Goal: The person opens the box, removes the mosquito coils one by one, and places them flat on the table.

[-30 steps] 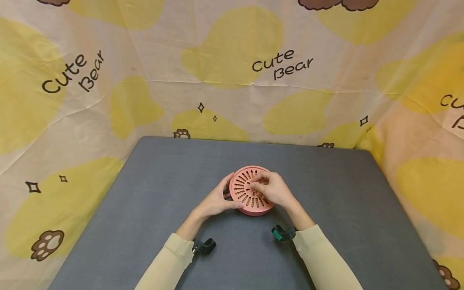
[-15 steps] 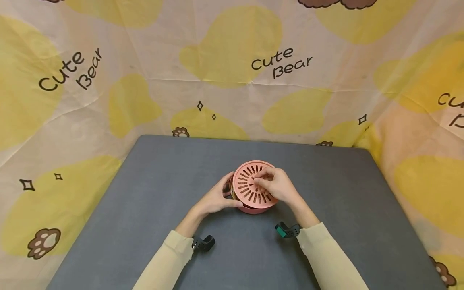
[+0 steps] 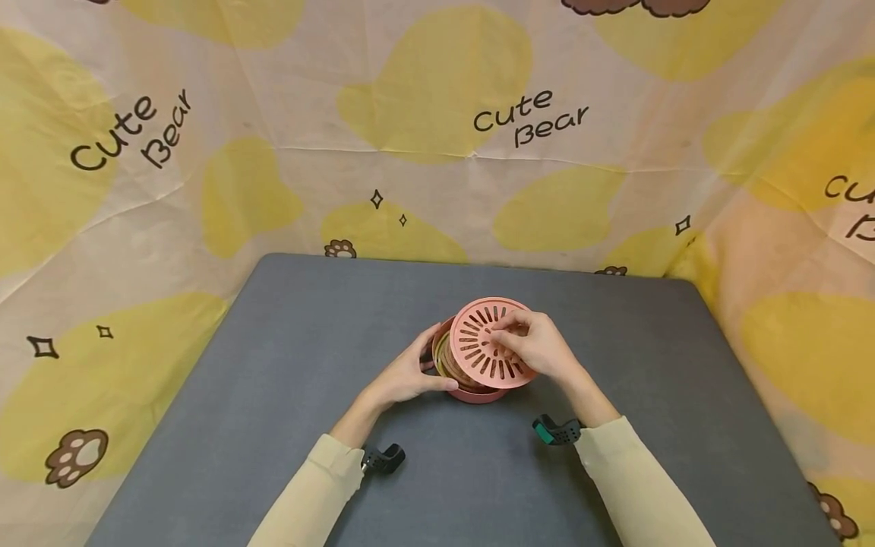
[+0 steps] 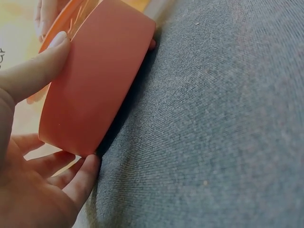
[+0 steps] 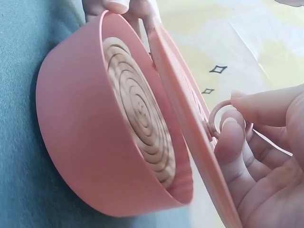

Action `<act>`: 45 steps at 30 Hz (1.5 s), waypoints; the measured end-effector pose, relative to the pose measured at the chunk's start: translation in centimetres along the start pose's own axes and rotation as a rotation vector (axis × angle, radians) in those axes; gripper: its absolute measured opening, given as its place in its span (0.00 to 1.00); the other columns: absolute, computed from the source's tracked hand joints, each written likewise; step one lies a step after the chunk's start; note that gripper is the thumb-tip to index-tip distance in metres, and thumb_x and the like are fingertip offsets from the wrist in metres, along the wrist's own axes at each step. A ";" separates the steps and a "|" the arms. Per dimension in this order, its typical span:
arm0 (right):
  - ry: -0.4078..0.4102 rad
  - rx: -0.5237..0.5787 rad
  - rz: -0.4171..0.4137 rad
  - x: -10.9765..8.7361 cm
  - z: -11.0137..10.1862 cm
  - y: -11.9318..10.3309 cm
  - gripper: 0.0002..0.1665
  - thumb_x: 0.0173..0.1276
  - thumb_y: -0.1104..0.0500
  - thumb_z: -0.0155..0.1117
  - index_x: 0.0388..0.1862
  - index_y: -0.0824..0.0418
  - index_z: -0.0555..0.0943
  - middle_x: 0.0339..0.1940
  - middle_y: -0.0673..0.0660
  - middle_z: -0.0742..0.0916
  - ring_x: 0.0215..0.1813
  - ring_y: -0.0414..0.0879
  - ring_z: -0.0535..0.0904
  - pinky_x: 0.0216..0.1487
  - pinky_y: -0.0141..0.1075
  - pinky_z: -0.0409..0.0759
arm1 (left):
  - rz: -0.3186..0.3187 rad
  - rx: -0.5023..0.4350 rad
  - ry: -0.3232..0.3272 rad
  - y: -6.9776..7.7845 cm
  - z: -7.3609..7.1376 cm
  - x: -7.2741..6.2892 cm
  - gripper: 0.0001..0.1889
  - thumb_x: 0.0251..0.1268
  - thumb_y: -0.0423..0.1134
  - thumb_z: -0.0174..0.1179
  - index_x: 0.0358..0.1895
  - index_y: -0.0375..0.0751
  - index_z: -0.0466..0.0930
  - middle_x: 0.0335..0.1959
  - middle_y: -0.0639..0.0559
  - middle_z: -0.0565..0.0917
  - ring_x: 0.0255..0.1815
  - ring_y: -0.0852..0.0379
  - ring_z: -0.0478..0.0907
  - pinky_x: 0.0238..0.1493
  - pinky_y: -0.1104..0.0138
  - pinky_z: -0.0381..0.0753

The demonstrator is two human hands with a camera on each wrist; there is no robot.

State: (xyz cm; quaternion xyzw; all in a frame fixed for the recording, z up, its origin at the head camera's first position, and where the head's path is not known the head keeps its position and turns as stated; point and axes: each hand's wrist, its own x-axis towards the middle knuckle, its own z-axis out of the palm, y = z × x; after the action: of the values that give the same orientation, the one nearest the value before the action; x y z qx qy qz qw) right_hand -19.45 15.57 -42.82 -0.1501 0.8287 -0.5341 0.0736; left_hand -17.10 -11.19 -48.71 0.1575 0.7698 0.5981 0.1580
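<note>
A round pink mosquito coil box (image 5: pixel 80 128) rests on the table, with a tan spiral mosquito coil (image 5: pixel 140 109) inside. My left hand (image 3: pixel 408 372) grips the box from its left side, thumb at the near rim and fingers around the wall, as the left wrist view shows. In my right hand (image 3: pixel 540 348), thumb and fingers pinch the small ring (image 5: pixel 212 117) on the slotted pink lid (image 3: pixel 487 353). The lid is lifted and tilted, shifted right of the box, so the coil shows on the left. In the head view the lid still overlaps the box's right part.
A grey cloth-covered table (image 3: pixel 328 319) lies beneath both hands. Behind and beside it hangs a printed curtain (image 3: pixel 410 91) with yellow patches. Dark straps (image 3: pixel 386 459) sit at both wrists.
The lid, seated on the box a second ago, has come up and moved right with my right hand, uncovering the coil. My left hand stays on the box.
</note>
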 end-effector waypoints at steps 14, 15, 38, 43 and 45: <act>0.039 0.012 0.076 -1.1 -3.5 -0.7 0.13 0.70 0.55 0.72 0.46 0.63 0.86 0.28 0.61 0.86 0.24 0.51 0.81 0.26 0.41 0.83 | 0.007 -0.012 -0.018 0.2 -0.1 -0.1 0.57 0.54 0.37 0.79 0.83 0.48 0.48 0.77 0.42 0.63 0.74 0.46 0.64 0.72 0.49 0.66; 0.043 0.008 0.081 -1.1 -3.8 -0.6 0.14 0.70 0.55 0.72 0.47 0.64 0.86 0.28 0.61 0.86 0.24 0.51 0.81 0.25 0.41 0.83 | -0.003 -0.017 -0.017 0.2 -0.1 -0.1 0.57 0.54 0.36 0.79 0.83 0.48 0.48 0.76 0.42 0.64 0.74 0.46 0.64 0.72 0.50 0.66; 0.155 -0.042 0.131 -0.4 -11.1 0.9 0.18 0.71 0.54 0.70 0.47 0.68 0.84 0.28 0.61 0.85 0.25 0.47 0.78 0.26 0.36 0.80 | -0.040 0.007 -0.013 -0.4 -0.2 0.1 0.57 0.56 0.42 0.79 0.83 0.51 0.47 0.76 0.43 0.63 0.74 0.47 0.65 0.72 0.51 0.68; 0.186 -0.061 0.143 0.4 -12.3 1.6 0.20 0.72 0.52 0.70 0.50 0.68 0.84 0.30 0.61 0.87 0.25 0.47 0.79 0.26 0.37 0.80 | -0.044 0.002 -0.008 -0.5 -0.1 0.2 0.58 0.55 0.44 0.79 0.83 0.52 0.47 0.76 0.44 0.63 0.74 0.47 0.65 0.71 0.52 0.69; 0.204 -0.060 0.154 0.6 -12.9 2.2 0.21 0.72 0.52 0.70 0.52 0.68 0.84 0.29 0.60 0.87 0.25 0.46 0.80 0.25 0.38 0.80 | -0.041 0.007 -0.012 -0.6 0.0 0.2 0.58 0.55 0.45 0.79 0.83 0.52 0.47 0.76 0.44 0.63 0.74 0.48 0.65 0.71 0.52 0.69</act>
State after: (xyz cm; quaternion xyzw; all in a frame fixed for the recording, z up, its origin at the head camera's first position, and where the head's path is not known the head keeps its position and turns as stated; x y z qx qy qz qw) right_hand -23.99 27.33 -39.42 -0.0329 0.8567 -0.5142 0.0250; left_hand -17.35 -11.24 -49.30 0.1459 0.7738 0.5912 0.1743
